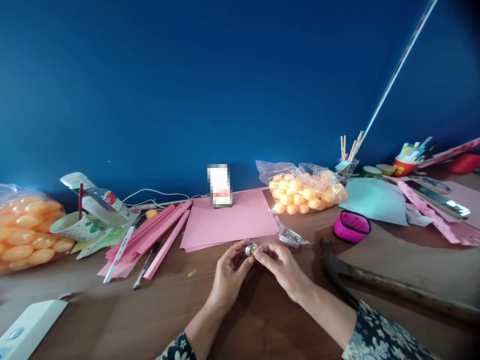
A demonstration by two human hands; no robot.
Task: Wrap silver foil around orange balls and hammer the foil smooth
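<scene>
On the near side of the pink paper [228, 225], the left hand [229, 272] pinches a shiny ball [249, 249]; the right hand [280, 261] meets it, its grip unclear.

At lower centre the ball [249, 249] is between left hand [229, 276] and right hand [284, 267], before the paper [228, 222]. Strips [152, 234] lie left of the paper, a bag [298, 194] right; the hammer [393, 285], lower right.
</scene>
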